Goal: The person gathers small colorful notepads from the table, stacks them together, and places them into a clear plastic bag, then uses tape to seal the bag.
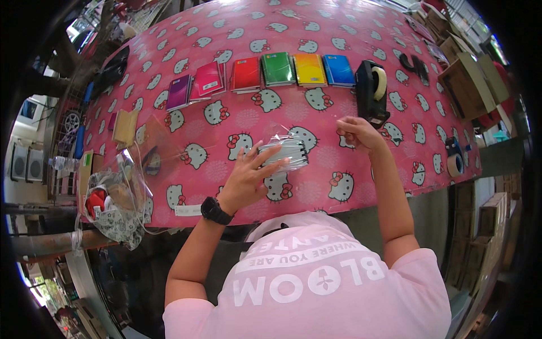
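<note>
A small spiral notebook or stack of them (291, 155), in clear shiny plastic, lies on the pink table near its front edge. Its black binding coils face right. My left hand (248, 172), with a black watch at the wrist, holds it down from the left, two fingers across its top. My right hand (358, 133) is raised to the right of the bundle, thumb and fingertips pinched together. Anything between those fingertips is too small to make out. Close to this hand stands a black tape dispenser (366, 96) with a roll of clear tape (380, 85).
Across the table (316, 195) is a row of spiral notebooks: purple (179, 92), pink (209, 79), red (246, 74), green (278, 69), yellow (309, 70) and blue (339, 70). Plastic bags (121, 195) lie at left. Another tape roll (455, 165) sits at right, beyond it cardboard boxes (467, 90).
</note>
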